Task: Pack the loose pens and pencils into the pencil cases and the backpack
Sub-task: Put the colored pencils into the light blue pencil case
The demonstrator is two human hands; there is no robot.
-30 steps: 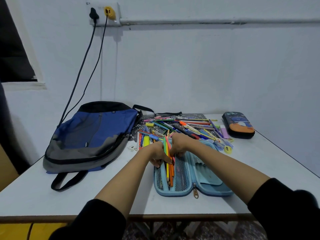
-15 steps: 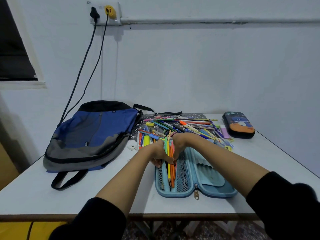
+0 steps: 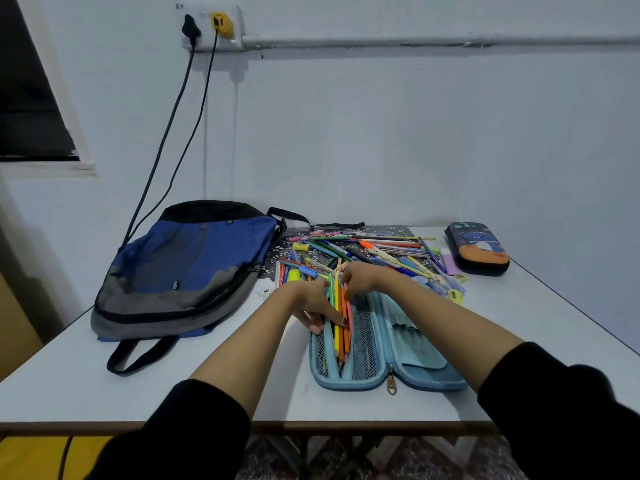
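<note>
Head view: a person's two hands meet over an open light blue pencil case point(image 3: 415, 355) at the near middle of the table point(image 3: 104, 386).
Right hand point(image 3: 360, 278): fingers curled, pinching the far ends of a bundle of coloured pencils point(image 3: 341, 327).
Left hand point(image 3: 311, 306): fingers stretched out along the bundle's left side, pressing against it at the pocket's edge; the thumb is hidden.
Bundle: points aimed toward the near end, lower part inside the mesh pocket point(image 3: 363, 344) of the case's left half, far ends sticking out past the case.
Loose pile point(image 3: 374, 251): many pens and pencils lie on a dark patterned mat point(image 3: 398, 230) just behind the hands.
Dark pencil case point(image 3: 479, 247): zipped shut, at the far right of the table.
Backpack point(image 3: 194, 268): lying flat at the left, well apart from the blue case; no opening shows.
Step, as judged: seating the bundle lengthwise in the pocket; most of the packing is yet to do.
Risk, snagging: sharp points could catch in the mesh if the bundle is pushed at a slant.
Risk, fanning: if the pinch loosens, pencils may splay and roll off onto the table.
Risk, closing: ends left overhanging would foul the zip pull point(image 3: 391, 388) and its track.
</note>
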